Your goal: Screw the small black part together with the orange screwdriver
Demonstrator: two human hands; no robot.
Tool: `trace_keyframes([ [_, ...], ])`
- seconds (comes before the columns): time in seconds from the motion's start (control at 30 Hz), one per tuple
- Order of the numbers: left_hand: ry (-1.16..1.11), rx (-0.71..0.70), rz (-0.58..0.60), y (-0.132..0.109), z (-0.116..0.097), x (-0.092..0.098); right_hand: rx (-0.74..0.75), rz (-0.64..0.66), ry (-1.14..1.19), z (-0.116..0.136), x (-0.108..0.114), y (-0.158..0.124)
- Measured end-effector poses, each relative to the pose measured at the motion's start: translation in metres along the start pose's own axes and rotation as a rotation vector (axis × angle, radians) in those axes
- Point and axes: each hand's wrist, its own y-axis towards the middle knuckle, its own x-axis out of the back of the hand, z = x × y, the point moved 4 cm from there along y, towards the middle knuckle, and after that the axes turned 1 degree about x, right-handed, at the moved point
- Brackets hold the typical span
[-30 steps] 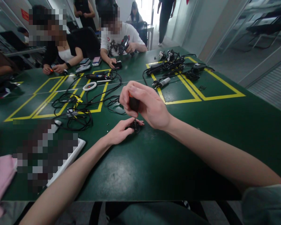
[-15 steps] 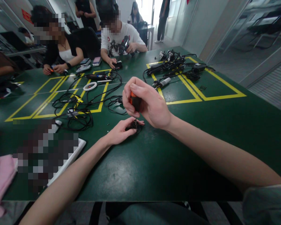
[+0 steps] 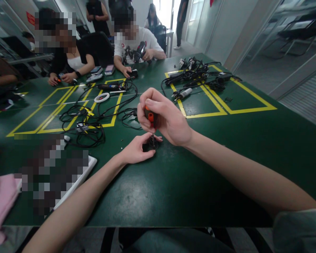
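My right hand (image 3: 167,117) is wrapped round the orange and black handle of a screwdriver (image 3: 151,117). Its thin shaft points straight down at a small dark round part (image 3: 153,143) on the green table (image 3: 200,182). My left hand (image 3: 138,149) rests on the table with thumb and fingers gripping this part from both sides. The lower end of the shaft meets the part; whether a screw sits under the tip is too small to tell. Fingers of the left hand partly hide the part's far side.
Coiled black cables (image 3: 86,131) and a white ring (image 3: 101,97) lie ahead on the left. More black cables and devices (image 3: 192,75) are heaped at the back right. A white-edged tray (image 3: 76,186) stands by my left forearm. Co-workers sit across the table, one holding a black tool (image 3: 139,52).
The screwdriver handle has turned in my right hand, showing more orange. My left thumb has shifted slightly down and outward, baring more of the dark part.
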Motion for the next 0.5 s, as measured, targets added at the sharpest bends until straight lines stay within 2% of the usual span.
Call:
trace_keyframes([
  [0.5, 0.083, -0.013, -0.034, -0.0004, 0.0001, -0.0014, -0.045, 0.036, 0.023, 0.0017, -0.0043, -0.0025],
])
